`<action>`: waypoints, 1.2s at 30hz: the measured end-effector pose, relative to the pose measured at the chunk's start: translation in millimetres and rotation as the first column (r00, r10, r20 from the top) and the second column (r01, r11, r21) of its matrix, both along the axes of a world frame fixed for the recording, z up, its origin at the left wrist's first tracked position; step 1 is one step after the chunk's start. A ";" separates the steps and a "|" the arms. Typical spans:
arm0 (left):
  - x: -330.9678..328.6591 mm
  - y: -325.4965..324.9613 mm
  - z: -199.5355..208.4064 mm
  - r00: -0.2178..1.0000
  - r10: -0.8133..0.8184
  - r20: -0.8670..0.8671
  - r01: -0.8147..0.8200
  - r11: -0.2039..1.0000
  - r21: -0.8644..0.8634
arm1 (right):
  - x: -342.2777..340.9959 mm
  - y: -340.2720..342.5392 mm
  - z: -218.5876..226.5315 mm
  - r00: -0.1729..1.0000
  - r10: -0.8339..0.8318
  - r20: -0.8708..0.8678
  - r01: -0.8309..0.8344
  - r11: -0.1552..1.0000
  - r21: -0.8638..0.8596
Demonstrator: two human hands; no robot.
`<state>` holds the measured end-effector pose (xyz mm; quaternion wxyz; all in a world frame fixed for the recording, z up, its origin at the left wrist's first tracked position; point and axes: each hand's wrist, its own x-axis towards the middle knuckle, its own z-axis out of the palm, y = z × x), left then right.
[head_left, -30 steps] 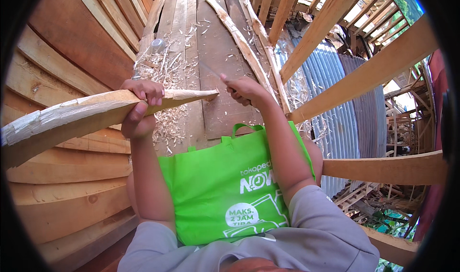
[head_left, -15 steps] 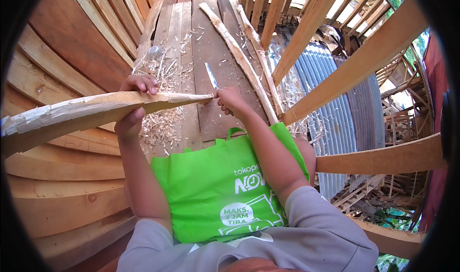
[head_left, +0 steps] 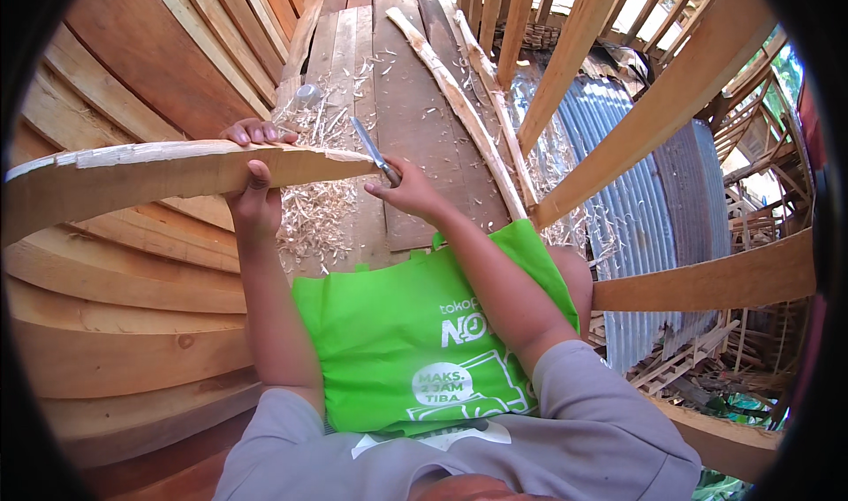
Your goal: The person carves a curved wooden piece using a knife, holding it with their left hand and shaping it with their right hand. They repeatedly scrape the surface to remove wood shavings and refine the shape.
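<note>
A long wooden board (head_left: 132,188) with a rough, whittled upper edge reaches in from the left and narrows toward its right end. My left hand (head_left: 256,196) grips it near the middle, thumb on the near face and fingers over the top edge. My right hand (head_left: 413,190) is closed around the handle of a knife (head_left: 368,143), just beyond the board's narrow tip. The blade points away and to the left, beside that tip; whether it touches the wood I cannot tell. Across my lap lies a green bag (head_left: 380,342), below both forearms.
Pale shavings (head_left: 322,218) litter the plank floor (head_left: 402,104), with a small clear container (head_left: 308,95) among them. Two peeled poles (head_left: 459,104) lie ahead on the right. Curved timber planking (head_left: 132,338) rises at my left; wooden ribs (head_left: 654,121) and corrugated sheets (head_left: 609,157) stand right.
The board has turned in my left hand, showing more of its broad near face. My right hand has rolled open slightly, and the knife has swung left toward the board's tip.
</note>
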<state>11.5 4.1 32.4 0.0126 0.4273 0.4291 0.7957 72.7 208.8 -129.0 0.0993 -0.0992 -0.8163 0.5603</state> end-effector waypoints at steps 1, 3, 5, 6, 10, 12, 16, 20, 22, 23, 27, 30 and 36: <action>-1.0 -2.0 -2.6 1.000 0.000 0.009 0.000 1.000 -0.006 | -0.2 0.2 3.3 0.999 0.030 0.012 -0.029 0.999 -0.027; -2.6 -4.5 -6.4 0.999 0.035 0.033 -0.034 0.999 -0.022 | 1.3 0.1 9.4 0.998 0.059 0.031 -0.057 0.997 -0.057; -1.4 -3.3 -6.0 0.993 0.099 0.061 -0.097 0.995 -0.039 | 4.0 1.2 13.2 0.998 0.053 0.047 -0.050 0.997 -0.059; 0.3 -2.8 -5.3 0.994 0.107 0.021 -0.106 0.994 -0.040 | 3.8 0.1 15.1 0.999 0.046 0.027 -0.044 0.998 -0.050; 14.4 14.5 -1.4 0.994 0.080 -0.074 -0.084 0.995 -0.046 | 1.4 8.0 9.9 0.999 -0.021 -0.034 0.021 1.000 0.021; 17.4 20.4 -2.6 0.992 0.088 -0.089 -0.093 0.994 -0.059 | -2.2 14.6 11.0 0.999 -0.002 0.042 0.001 1.000 0.024; 17.4 17.2 1.6 0.980 0.174 -0.092 -0.178 0.984 -0.031 | -2.3 8.5 19.5 0.993 0.060 0.102 -0.054 0.996 -0.064; 25.8 16.1 23.3 0.943 0.296 -0.151 -0.305 0.952 -0.040 | 1.4 -3.2 22.1 0.994 0.074 -0.082 -0.079 0.994 -0.070; 28.6 19.7 23.4 0.928 0.340 -0.150 -0.350 0.936 -0.046 | -2.1 -5.5 18.4 0.997 0.061 0.047 -0.051 0.982 -0.182; 29.5 23.0 21.3 0.919 0.363 -0.153 -0.376 0.925 -0.062 | -3.5 -5.5 16.2 0.992 0.059 0.111 -0.032 0.972 -0.233; 22.5 24.3 13.3 0.906 0.369 -0.205 -0.406 0.895 -0.182 | 4.5 -9.2 13.0 0.978 0.017 0.207 0.013 0.989 -0.144; 25.7 30.9 16.0 0.898 0.380 -0.221 -0.417 0.895 -0.156 | 10.0 -13.6 15.0 0.985 0.001 0.172 0.035 0.978 -0.206; 30.3 36.8 16.9 0.884 0.427 -0.190 -0.448 0.889 -0.089 | 8.0 -19.4 30.3 0.922 0.090 0.376 0.074 0.913 -0.401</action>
